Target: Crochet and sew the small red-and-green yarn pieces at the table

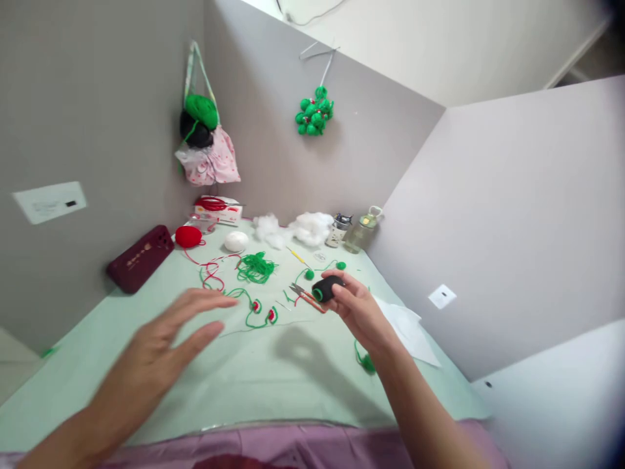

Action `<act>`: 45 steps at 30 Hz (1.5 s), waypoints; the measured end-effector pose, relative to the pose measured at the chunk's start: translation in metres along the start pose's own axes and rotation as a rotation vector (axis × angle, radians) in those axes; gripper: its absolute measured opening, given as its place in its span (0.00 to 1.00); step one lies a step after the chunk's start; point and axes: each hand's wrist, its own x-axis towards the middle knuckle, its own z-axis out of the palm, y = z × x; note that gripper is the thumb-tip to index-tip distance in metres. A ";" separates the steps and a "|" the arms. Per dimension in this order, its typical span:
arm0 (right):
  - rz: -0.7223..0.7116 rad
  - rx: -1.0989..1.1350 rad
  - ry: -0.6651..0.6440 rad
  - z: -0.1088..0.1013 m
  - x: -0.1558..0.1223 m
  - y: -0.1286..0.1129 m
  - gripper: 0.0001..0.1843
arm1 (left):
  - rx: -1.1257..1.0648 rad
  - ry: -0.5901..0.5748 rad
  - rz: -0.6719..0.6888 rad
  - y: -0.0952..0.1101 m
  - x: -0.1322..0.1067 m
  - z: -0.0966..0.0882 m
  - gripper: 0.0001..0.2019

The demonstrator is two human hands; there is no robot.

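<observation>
My right hand (354, 306) grips a spool of black thread (326, 288), its green core end facing left, above the table. Just behind and below it lie orange-handled scissors (308, 297), blades pointing left. My left hand (170, 339) hovers over the left of the table, thumb and fingers apart, with nothing between them. Beyond its fingertips, two small red, white and green crocheted pieces (271, 315) lie on a green yarn strand. A fine dark thread runs along the table below them. A tangle of green yarn (256, 267) sits farther back.
Along the back stand a red yarn ball (188, 236), white yarn ball (236, 241), white stuffing (312, 228), a tin (338, 230) and a glass jar (362, 230). A dark red phone (140, 258) leans at left. White paper (410, 331) lies right, near a green ball (367, 363).
</observation>
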 end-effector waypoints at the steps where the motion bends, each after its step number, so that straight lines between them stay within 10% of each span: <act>1: -0.009 -0.029 -0.024 0.011 0.000 0.002 0.19 | -0.073 -0.093 -0.035 0.012 0.003 0.010 0.16; 13: -0.142 -0.191 -0.166 0.092 -0.001 0.015 0.17 | -0.980 -0.380 -0.365 0.009 0.006 0.036 0.15; 20: 0.007 -0.391 -0.447 0.107 0.002 0.017 0.24 | -1.125 -0.268 -0.457 -0.001 0.007 0.017 0.24; 24: 0.054 -0.334 -0.480 0.089 0.000 0.007 0.20 | -1.047 -0.169 -0.459 -0.008 0.003 -0.001 0.25; 36: -0.102 -0.155 0.224 -0.028 -0.024 -0.009 0.17 | -0.844 0.269 -0.573 -0.059 -0.029 -0.068 0.23; 41: 0.017 -0.732 0.285 -0.065 -0.031 -0.001 0.21 | -0.890 0.348 -0.530 -0.067 -0.041 -0.082 0.22; 45: -0.103 -1.122 0.372 -0.036 -0.023 -0.002 0.28 | -0.618 0.096 -0.460 -0.050 -0.033 -0.066 0.22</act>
